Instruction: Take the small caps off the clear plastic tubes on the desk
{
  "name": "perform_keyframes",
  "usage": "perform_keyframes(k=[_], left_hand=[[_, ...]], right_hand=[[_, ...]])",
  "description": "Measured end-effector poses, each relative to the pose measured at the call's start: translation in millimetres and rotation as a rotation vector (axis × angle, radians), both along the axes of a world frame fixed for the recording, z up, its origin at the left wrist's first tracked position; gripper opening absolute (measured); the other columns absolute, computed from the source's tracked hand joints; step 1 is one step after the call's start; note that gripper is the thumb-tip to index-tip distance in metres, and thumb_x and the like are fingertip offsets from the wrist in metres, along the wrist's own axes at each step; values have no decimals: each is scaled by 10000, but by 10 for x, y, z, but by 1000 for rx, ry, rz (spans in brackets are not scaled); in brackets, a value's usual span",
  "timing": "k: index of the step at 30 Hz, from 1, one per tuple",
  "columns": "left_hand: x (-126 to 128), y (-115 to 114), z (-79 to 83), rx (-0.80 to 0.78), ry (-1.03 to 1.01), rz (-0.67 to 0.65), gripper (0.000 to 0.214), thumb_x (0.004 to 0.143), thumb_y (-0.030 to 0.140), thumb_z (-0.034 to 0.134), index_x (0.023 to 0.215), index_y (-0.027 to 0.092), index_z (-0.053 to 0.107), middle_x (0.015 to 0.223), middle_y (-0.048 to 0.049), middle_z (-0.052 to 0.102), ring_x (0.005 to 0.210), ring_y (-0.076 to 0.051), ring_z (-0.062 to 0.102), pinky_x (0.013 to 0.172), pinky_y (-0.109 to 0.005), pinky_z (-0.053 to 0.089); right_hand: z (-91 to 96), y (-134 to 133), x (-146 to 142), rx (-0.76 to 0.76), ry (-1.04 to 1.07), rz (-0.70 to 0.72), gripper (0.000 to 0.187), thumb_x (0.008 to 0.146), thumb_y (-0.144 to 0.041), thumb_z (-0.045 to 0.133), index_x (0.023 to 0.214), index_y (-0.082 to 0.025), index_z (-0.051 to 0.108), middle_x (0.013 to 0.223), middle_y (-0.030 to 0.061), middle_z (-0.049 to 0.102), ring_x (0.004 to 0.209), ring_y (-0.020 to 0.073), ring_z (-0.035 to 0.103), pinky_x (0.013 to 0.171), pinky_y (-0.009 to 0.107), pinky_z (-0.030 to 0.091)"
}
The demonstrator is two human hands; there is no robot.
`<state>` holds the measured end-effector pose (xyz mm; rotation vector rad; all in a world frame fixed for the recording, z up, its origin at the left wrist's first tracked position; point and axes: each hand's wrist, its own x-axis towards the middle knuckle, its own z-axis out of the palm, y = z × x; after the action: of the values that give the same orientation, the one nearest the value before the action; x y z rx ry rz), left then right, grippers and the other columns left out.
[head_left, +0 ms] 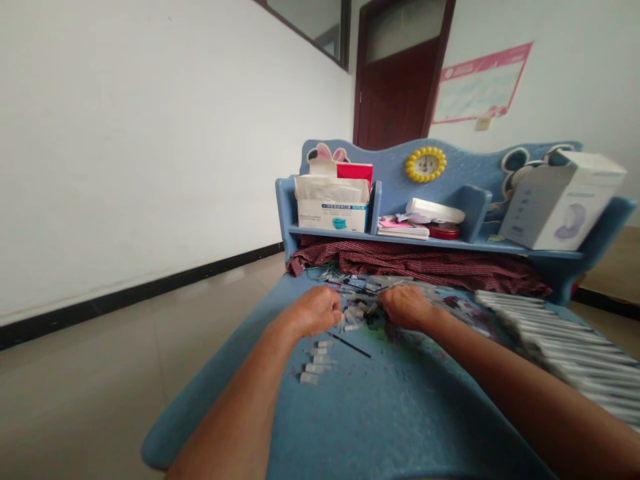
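My left hand [316,311] is closed, fingers curled in, over the left side of a pile of small parts; anything inside it is hidden. Closed as well, my right hand [404,307] rests at the pile's right side, and its fingertips are too blurred to show what they pinch. Between the hands lie small clear and black plastic pieces [356,312]. A thin dark stick [353,345] lies slanted just below the left hand. Nearer to me, several short translucent cap-like pieces [317,367] form a column on the blue desk [350,427].
Many long pale sticks [565,347] lie in a row at the right. Bunched red checked cloth [425,263] runs under the shelf [485,247]. On the shelf stand a mask box [333,212], papers [403,230], a red tin [443,232] and a white box [565,207].
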<state>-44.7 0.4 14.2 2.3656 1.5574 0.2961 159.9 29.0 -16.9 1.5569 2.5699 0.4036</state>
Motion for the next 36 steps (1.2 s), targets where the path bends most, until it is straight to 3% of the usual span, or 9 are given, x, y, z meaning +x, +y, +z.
perform_keyframes(k=[10,18,21,24,26,29,32,36], left_hand=[[35,-27,-38,-16,-153,27,103,619,240,552,549,170,582,473,18,511,478,-109,427,468,-211,234],[26,-12,-45,2,-83,15,117,634,261,545,591,165,597,496,14,520,491,-115,443,469,-213,233],[18,-7,-45,2,-84,21,113,629,255,549,582,163,593,496,13,521,491,-113,445,473,-212,240],[14,-3,-37,15,-99,31,113,627,250,550,564,164,587,488,13,516,485,-111,441,471,-212,250],[21,0,-30,17,-123,44,114,628,247,551,556,164,581,490,11,522,483,-110,443,466,-209,257],[54,5,-27,-18,-191,56,122,640,252,547,564,161,575,491,9,537,475,-107,456,455,-205,270],[111,-1,-34,-100,-312,77,139,656,275,544,589,156,569,479,16,536,428,-95,446,431,-203,283],[203,-38,-40,-258,-591,105,206,684,348,545,664,144,560,541,12,557,375,-73,421,389,-201,316]], right_hand=[[41,37,-30,-10,36,-11,299,802,-163,355,1019,-127,558,904,177,634,847,267,611,700,354,442],[-2,166,-57,-76,136,-46,287,771,-163,400,962,-104,607,968,198,622,907,280,593,747,380,435],[20,182,-22,-113,214,-48,262,748,-180,441,910,-98,629,942,184,635,884,263,599,741,350,437],[49,127,41,-179,305,-26,221,746,-197,449,826,-127,642,781,101,668,723,181,623,637,247,449],[58,59,79,-263,410,-10,220,768,-213,425,806,-140,628,607,30,639,535,110,585,513,178,423],[54,-50,111,-485,758,-29,196,769,-241,423,784,-140,590,416,-42,518,343,67,460,370,150,350],[47,-137,104,-668,1067,-44,129,722,-242,478,733,-146,562,358,-67,469,286,65,403,317,156,311],[67,-234,43,-790,1235,-2,107,696,-252,516,694,-150,546,340,-75,473,261,59,376,301,158,304]])
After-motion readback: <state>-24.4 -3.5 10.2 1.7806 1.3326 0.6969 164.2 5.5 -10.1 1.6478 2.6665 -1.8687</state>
